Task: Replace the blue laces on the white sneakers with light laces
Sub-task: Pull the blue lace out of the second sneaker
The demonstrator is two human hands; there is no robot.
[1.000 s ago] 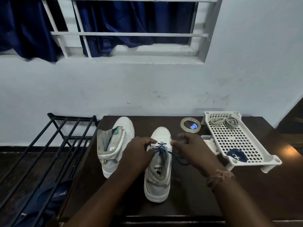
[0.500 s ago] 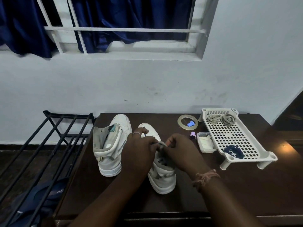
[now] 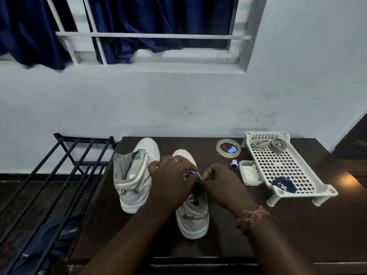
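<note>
Covering the laced sneaker (image 3: pixel 193 217), both hands hide its eyelets.

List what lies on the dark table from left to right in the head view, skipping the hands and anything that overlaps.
Unlaced sneaker → sneaker being worked on → tape roll → small purple cap → small clear container → white perforated tray.
</note>
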